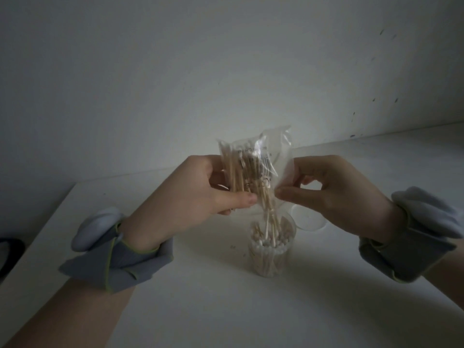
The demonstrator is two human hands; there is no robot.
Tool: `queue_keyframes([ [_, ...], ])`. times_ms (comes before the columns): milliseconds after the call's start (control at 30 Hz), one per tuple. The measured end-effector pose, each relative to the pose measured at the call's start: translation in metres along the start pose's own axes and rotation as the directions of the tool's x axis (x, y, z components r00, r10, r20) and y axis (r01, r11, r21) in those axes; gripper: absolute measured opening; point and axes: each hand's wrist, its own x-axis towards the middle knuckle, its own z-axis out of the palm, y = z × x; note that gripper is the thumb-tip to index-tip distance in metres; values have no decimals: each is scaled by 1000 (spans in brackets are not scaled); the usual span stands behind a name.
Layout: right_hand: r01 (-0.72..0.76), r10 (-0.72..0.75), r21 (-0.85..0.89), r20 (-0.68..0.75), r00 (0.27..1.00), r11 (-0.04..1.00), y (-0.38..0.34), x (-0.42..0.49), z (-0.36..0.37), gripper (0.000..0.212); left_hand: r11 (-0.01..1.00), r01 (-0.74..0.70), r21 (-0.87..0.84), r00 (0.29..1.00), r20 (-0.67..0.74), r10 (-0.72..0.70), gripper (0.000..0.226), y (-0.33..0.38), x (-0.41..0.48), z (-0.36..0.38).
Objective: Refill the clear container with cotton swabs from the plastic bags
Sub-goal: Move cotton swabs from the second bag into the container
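Note:
A clear plastic bag [253, 162] of wooden-stick cotton swabs hangs mouth-down over the clear container [270, 249]. My left hand [190, 194] grips the bag's left side and my right hand [334, 192] pinches its lower right edge. A few cotton swabs [270, 217] stick out of the bag's mouth and reach into the container, which stands upright on the white table [226, 310] and holds several swabs with white tips up.
A round clear lid [308, 219] lies on the table just right of the container, partly behind my right hand. A wall rises behind the table. The table's left edge runs diagonally, with a dark object [10, 254] beyond it.

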Motion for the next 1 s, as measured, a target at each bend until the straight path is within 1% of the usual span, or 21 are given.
queue_keyframes([
  [67,-10,10,-5,-21,1000,1000,1,2,-4,15,1000,-3,-8,1000,-24,3,15,0,1,-5],
  [200,25,-26,-25,-38,999,999,1,2,-5,8,1000,-27,13,999,-47,27,15,3,-1,-5],
  [367,35,-35,-14,6,999,999,1,1,-4,4,997,-47,53,996,-76,51,15,4,-1,-6],
  [500,64,-64,23,-10,998,998,1,1,-7,0,992,-123,34,986,-108,126,15,9,-4,-5],
  [567,74,-74,31,-14,997,997,1,0,-7,5,988,-152,35,980,-123,155,19,10,-5,-4],
  [633,64,-64,14,1,998,998,2,0,-7,6,988,-138,64,982,-118,145,16,9,-4,-4],
  [700,48,-47,-28,41,998,998,4,0,-4,2,987,-102,120,991,-75,111,13,6,-2,-3],
  [767,41,-38,-50,70,997,998,6,0,-2,9,988,-83,130,995,-41,89,14,4,-2,-3],
  [833,44,-43,-26,56,998,999,5,0,-3,8,991,-80,108,995,-51,86,15,5,-2,-5],
  [933,50,-51,57,5,999,997,3,1,-6,6,996,-83,41,993,-81,86,16,8,-3,-7],
  [1000,44,-44,93,-3,999,995,3,0,-5,6,997,-74,0,995,-70,74,14,9,-3,-5],
])
